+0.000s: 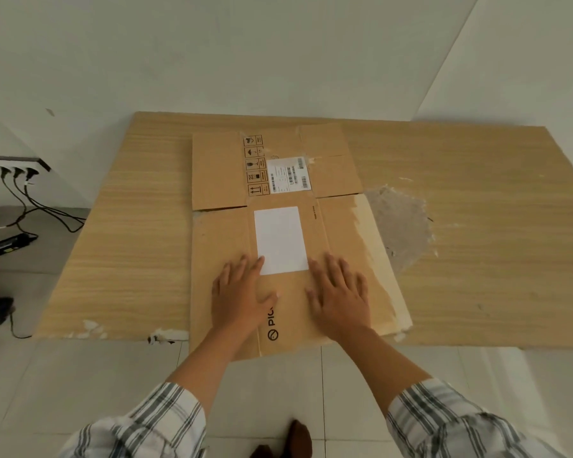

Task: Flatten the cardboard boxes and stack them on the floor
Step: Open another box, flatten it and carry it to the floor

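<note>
With your left hand [237,292] and right hand [339,294] flat, fingers spread, on the near end of the box [278,233] lying on the wood board [460,259], press outward along its creases toward the barcode label [288,175] beyond.

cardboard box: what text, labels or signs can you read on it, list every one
"PIC", with a round logo, on the box; the left hand hides the rest.
Small side print: too small to read.
Barcode label: barcodes and lines of print, too small to read.
Handling symbols: five boxed pictograms, one with two up arrows; their captions are unreadable.
White label: blank.
</note>
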A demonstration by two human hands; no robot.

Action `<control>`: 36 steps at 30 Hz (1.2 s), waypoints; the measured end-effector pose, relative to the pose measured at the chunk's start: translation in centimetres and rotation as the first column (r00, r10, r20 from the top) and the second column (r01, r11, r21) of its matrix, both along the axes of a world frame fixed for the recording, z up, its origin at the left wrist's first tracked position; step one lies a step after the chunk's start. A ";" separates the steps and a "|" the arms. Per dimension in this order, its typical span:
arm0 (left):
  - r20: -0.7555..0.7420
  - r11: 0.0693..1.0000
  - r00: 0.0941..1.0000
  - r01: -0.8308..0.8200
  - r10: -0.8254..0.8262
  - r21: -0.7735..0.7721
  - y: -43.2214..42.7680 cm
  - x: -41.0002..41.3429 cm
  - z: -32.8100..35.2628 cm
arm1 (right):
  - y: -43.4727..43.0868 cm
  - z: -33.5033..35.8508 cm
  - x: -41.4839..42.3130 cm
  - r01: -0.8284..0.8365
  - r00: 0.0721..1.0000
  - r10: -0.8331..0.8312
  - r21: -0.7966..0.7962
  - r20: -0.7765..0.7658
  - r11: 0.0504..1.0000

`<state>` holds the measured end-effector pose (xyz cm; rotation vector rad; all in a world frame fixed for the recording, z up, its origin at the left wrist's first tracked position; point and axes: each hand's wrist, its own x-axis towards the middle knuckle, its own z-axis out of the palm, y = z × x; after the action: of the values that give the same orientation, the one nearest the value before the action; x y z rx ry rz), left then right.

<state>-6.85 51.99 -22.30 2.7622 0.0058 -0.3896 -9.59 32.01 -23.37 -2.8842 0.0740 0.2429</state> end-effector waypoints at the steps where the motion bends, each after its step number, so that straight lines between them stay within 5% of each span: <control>1: 0.001 1.000 1.000 0.013 -0.013 0.004 0.7 -0.7 0.2 | 0.5 0.4 -0.7 0.024 1.000 -0.025 -0.020 -0.004 1.000; 4: 0.037 0.997 0.997 -0.070 0.069 0.028 0.8 0.1 1.4 | -0.6 1.6 0.8 0.082 0.996 -0.081 -0.009 0.046 0.997; 7: -0.096 0.953 0.949 -0.296 0.300 0.060 1.1 1.3 2.4 | -2.8 2.1 2.7 0.338 0.941 -0.336 0.045 -0.050 0.940; 10: -0.220 0.876 0.856 -0.482 0.468 -0.011 2.4 1.4 2.5 | -4.4 2.6 2.9 0.509 0.849 -0.494 0.039 -0.185 0.860; 16: -0.253 0.722 0.782 -0.623 0.570 -0.300 6.1 1.6 3.8 | -6.0 5.5 3.0 0.603 0.789 -0.579 0.083 -0.205 0.793; 18: -0.231 0.676 0.777 -0.626 0.586 -0.388 6.5 1.9 4.7 | -6.2 7.1 3.1 0.591 0.806 -0.570 0.171 -0.161 0.788; 26: 0.050 0.795 0.845 -0.479 0.532 -0.373 2.6 2.1 10.6 | -6.1 14.2 2.7 0.428 0.881 -0.460 0.227 0.110 0.875; 36: 0.169 0.807 0.835 -0.424 0.524 -0.410 -10.5 0.3 19.5 | -20.0 23.6 -0.4 0.348 0.862 -0.419 0.267 0.286 0.898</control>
<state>-6.59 41.48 -2.81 2.3120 0.5080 0.1266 -10.00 11.99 0.20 -2.5835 0.5266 -0.3031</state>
